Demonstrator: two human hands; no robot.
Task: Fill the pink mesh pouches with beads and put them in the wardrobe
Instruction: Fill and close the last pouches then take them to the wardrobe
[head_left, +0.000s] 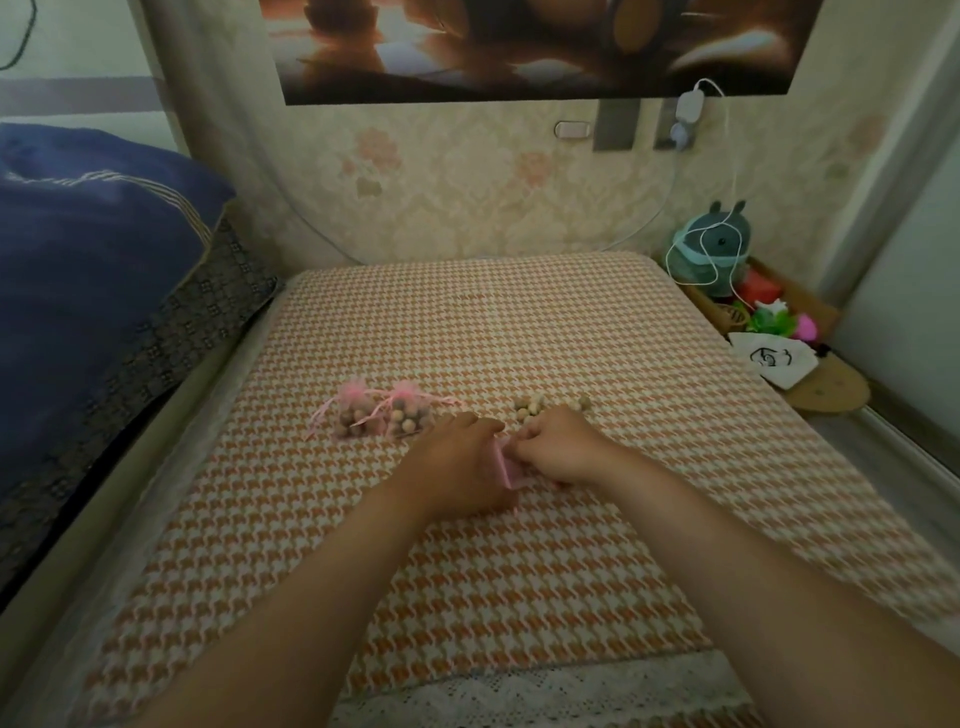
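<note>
I hold a flat pink mesh pouch (506, 467) between both hands, low over the padded surface with the orange-and-white houndstooth cover (467, 322). My left hand (457, 462) curls round its left side, and my right hand (558, 452) pinches its upper right edge, fingers bunched together. I cannot tell whether the mouth is open yet (my knuckles hide it).

What matters for the next move is where the little heap of loose pale wooden beads (543, 408) lies: just beyond my right hand, on the far side from me, almost touching its knuckles. The right hand is clearly the nearer one, so I judge it should let go and reach forward for beads while the left keeps the pouch. The pouch's long axis runs roughly away from me, leaning a little left, so beads would come in from the far end.

The two filled pink mesh pouches with tied ribbons (382, 413) sit side by side left of the heap, just beyond my left hand.
</note>
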